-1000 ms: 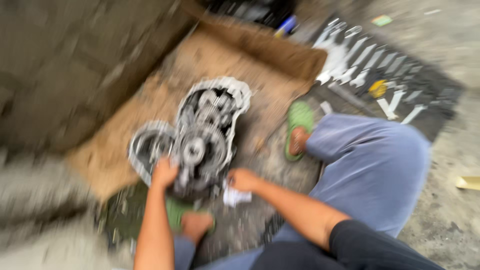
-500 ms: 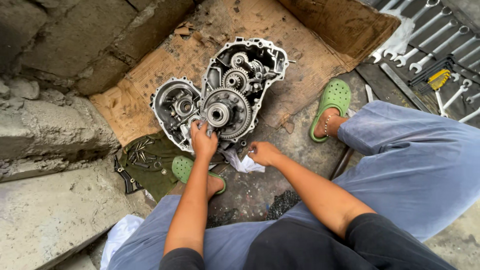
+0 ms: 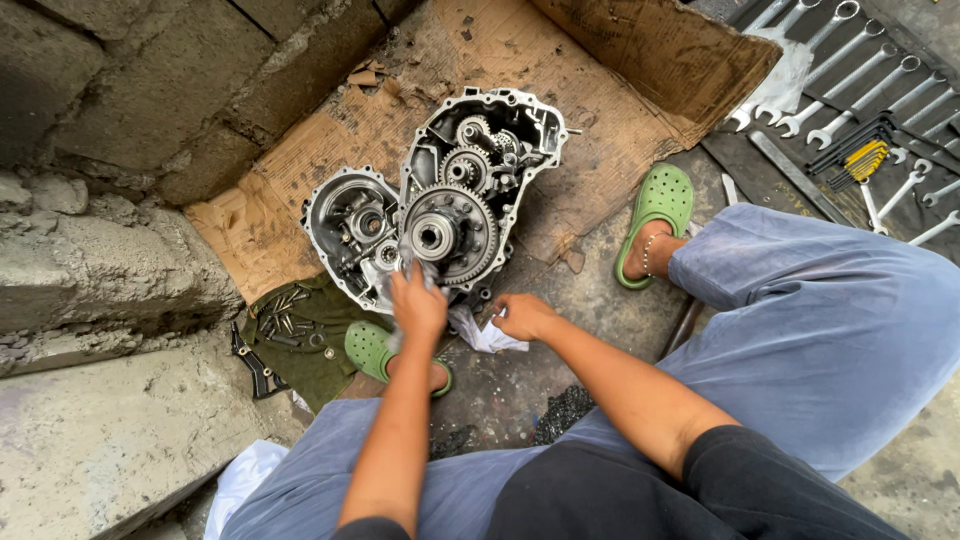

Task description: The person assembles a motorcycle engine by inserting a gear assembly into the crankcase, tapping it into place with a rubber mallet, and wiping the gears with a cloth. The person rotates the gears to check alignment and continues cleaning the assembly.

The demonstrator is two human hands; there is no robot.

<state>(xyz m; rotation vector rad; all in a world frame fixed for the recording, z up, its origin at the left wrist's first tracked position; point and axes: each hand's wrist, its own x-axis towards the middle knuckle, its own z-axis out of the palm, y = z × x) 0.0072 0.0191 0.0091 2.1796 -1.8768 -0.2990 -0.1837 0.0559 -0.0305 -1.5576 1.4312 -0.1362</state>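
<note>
Head view: left hand (image 3: pixel 418 305) on gearbox housing (image 3: pixel 440 195), brown cardboard (image 3: pixel 600 120) beneath

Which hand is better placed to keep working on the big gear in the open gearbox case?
Left. The left hand is already at the case's lower edge, just below the big gear. The right hand sits lower, on a white rag on the ground.

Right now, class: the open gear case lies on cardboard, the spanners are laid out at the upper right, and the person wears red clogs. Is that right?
Not quite. In the head view the clogs are green, not red. The gear case does lie on cardboard, and the spanners are at upper right.
</note>
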